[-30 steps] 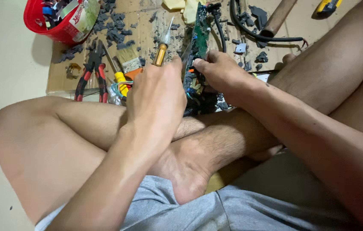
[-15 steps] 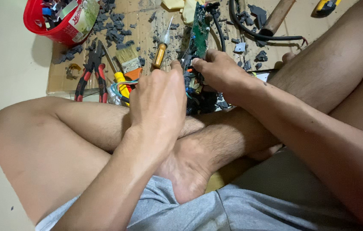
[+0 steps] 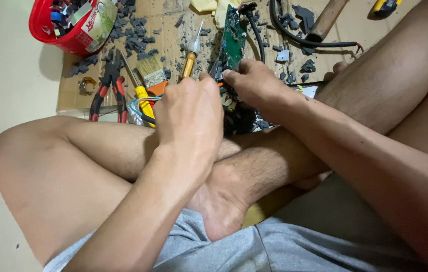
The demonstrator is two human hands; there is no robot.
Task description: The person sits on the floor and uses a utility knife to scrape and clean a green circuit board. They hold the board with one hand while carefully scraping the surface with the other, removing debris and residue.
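Red tub (image 3: pixel 68 30): top left, on cardboard sheet (image 3: pixel 70 95), filled with scraps.
Pliers (image 3: pixel 109 90): red-handled, flat on cardboard, just right of tub.
Brush (image 3: pixel 152 75): lay beside pliers among grey fragments.
Screwdriver (image 3: pixel 190 59): amber handle, tip pointed away, just above left hand.
Left hand (image 3: pixel 189 118): fist-like, knuckles up, curled over dark part of workpiece; grip contents hidden, cannot tell.
Green circuit board (image 3: pixel 234 38): stood on edge between both hands, on cardboard ahead of crossed legs.
Right hand (image 3: pixel 254 85): fingers pinched closed on lower end of board.
Black cable (image 3: pixel 294 38): looped right of board.
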